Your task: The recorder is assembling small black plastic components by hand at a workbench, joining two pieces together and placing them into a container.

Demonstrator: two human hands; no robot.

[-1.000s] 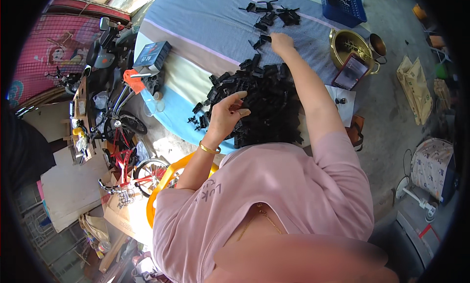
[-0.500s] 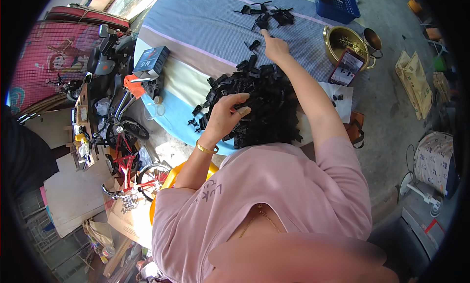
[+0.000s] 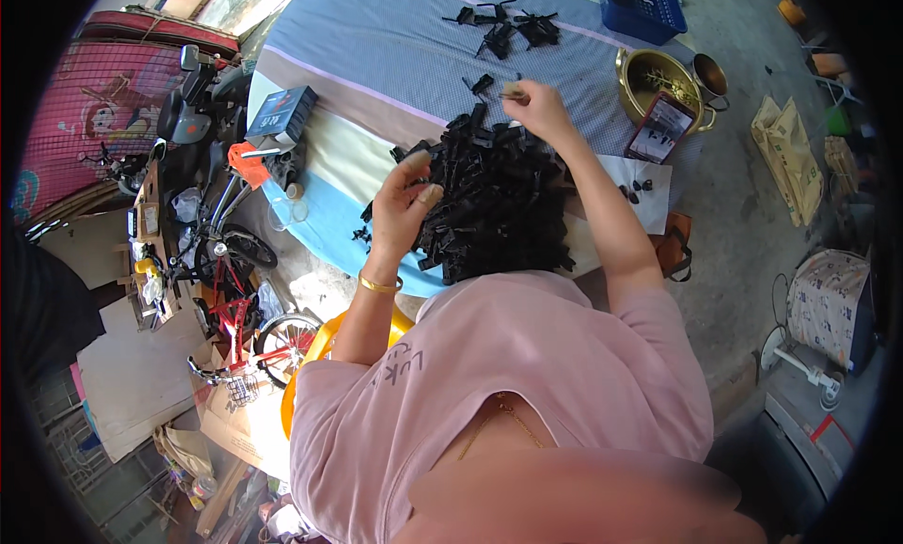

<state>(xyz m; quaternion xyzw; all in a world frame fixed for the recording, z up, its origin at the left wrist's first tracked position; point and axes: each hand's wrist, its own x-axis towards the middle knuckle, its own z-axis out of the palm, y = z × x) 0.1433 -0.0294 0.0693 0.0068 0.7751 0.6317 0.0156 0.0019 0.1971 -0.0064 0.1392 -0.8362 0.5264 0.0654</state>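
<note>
A big heap of small black plastic parts (image 3: 499,210) lies on the cloth-covered table (image 3: 367,46) right before me. My left hand (image 3: 403,210) is raised at the heap's left side, its thumb and fingers apart with nothing seen between them. Just beyond the heap, my right hand (image 3: 541,113) is closed in a pinch; whatever is at its fingertips is too small and blurred to name. To the left of those fingertips lies a single black part (image 3: 479,84). Farther off, several more black parts with thin prongs (image 3: 501,31) form a loose group.
A blue basket (image 3: 649,17), a brass-coloured pot (image 3: 624,74), a metal cup (image 3: 710,74) and a phone (image 3: 661,128) are along the right. White paper (image 3: 656,205) bears small dark bits. At left are a blue box (image 3: 282,114), an orange cloth (image 3: 247,165) and a clear cup (image 3: 280,214).
My right hand has drawn back from the far group toward the heap, its pointing finger now folded into a pinch. My left hand has lifted off the heap and shifted left, fingers spread.
</note>
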